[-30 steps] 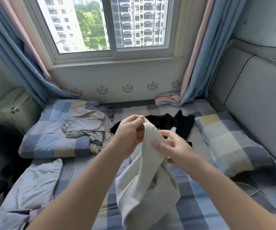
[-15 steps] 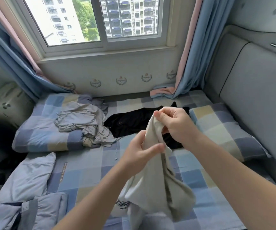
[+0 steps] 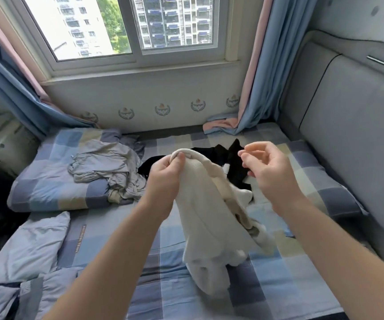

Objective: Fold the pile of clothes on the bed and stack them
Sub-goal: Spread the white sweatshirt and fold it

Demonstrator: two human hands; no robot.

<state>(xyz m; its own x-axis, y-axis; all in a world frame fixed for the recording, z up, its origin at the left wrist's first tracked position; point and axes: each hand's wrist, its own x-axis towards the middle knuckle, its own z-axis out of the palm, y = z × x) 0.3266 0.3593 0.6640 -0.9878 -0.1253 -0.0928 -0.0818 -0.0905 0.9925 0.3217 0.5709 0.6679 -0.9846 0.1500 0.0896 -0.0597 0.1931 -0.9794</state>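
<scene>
Grip is passing to the left hand (image 3: 166, 179), now clutching the cream garment (image 3: 209, 215) by its top edge. The right hand (image 3: 268, 174) is hovering empty and loosely curled, so folding is probably only starting.

Left hand (image 3: 166, 175) grips the top edge of the cream garment (image 3: 209, 215), which hangs down onto the checked bed (image 3: 278, 285). Right hand (image 3: 269, 174) is alongside, fingers loosely curled, holding nothing. Black garment (image 3: 216, 152) lies behind

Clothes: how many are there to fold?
3: a cream top in the left hand, a black garment behind it, a grey garment on the left pillow. Others may be hidden.
</scene>
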